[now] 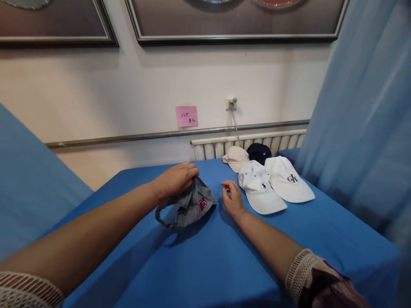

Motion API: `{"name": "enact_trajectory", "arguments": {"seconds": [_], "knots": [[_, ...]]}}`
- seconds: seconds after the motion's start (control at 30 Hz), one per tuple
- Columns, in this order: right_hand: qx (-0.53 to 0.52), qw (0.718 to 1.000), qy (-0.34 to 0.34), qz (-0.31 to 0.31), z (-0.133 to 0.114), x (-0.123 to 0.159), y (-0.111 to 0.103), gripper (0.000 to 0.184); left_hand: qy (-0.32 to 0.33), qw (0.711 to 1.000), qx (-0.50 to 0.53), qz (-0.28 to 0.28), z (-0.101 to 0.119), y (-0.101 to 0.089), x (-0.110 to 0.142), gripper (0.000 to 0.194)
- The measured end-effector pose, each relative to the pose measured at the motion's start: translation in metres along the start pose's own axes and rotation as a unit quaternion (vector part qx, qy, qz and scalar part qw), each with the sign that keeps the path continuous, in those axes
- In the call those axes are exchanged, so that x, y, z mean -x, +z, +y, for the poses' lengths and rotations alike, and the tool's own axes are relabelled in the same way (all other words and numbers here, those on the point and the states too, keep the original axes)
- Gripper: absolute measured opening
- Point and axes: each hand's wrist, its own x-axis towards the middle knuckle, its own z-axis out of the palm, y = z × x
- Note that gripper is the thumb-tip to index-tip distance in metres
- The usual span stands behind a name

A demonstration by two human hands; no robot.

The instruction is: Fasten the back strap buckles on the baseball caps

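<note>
My left hand (180, 177) is closed on the upper edge of a grey baseball cap (192, 206) with a red emblem, holding it tilted over the blue-covered table (180, 273). The cap's strap opening faces left. Just right of the cap, my right hand (233, 199) hovers with fingers curled but apart, and nothing shows in it. Beside that hand lies a white cap (257, 182) with a small dark polo emblem. A second white cap (285, 177) with black letters overlaps it on the right. Behind them are a beige cap (236, 157) and a navy cap (258, 152).
A radiator (218, 147) and a metal pipe (138, 137) run along the wall behind the table. A cable hangs from a wall socket (230, 103) near a pink note (186, 116). Blue curtains (362, 119) hang on both sides.
</note>
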Motion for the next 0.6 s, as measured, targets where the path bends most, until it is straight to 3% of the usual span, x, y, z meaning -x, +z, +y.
{"name": "enact_trajectory", "arguments": {"seconds": [0.17,0.27,0.37,0.5,0.6], "knots": [[-0.007,0.999,0.021,0.029,-0.002,-0.002,-0.018,0.020,0.072,0.995,0.060,0.013,0.012,-0.015,-0.005,0.024],[-0.014,0.999,0.030,0.040,0.001,-0.005,-0.025,0.022,0.091,0.990,0.102,0.028,0.007,-0.010,-0.004,0.026],[-0.005,0.999,0.053,0.002,0.006,-0.005,-0.026,0.025,0.062,0.986,0.150,0.042,-0.006,0.013,-0.001,0.028],[0.033,0.985,0.117,-0.121,0.011,0.001,-0.021,0.028,-0.005,0.979,0.187,0.075,-0.020,0.059,0.006,0.026],[0.045,0.965,0.150,-0.208,0.010,0.007,-0.016,0.032,-0.117,0.954,0.218,0.168,-0.019,0.089,0.021,0.023]]}}
